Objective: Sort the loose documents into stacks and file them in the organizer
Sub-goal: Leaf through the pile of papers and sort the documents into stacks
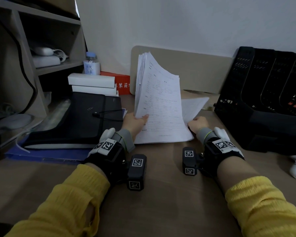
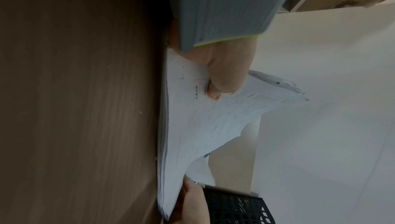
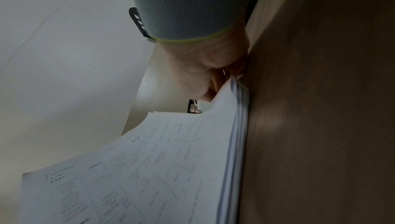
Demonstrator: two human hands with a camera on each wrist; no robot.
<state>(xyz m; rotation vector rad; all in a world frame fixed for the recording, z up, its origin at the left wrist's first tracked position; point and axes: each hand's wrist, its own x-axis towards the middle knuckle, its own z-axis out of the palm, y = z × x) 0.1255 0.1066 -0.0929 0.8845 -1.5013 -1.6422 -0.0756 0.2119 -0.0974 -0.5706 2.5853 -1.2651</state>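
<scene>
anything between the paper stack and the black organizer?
Head view: right hand on the stack's edge, a loose sheet behind it, then bare desk up to the organizer.

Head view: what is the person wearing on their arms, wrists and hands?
Both forearms are in loose yellow knit sleeves. Each wrist carries a black strapped camera unit bearing square black-and-white coded markers, with white plastic parts on top. Grey ribbed cuffs edged in lime green sit past the straps. The left hand and right hand are bare, without gloves.

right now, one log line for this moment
left hand grips paper stack | right hand grips stack | bottom edge on desk | organizer unfilled
</scene>
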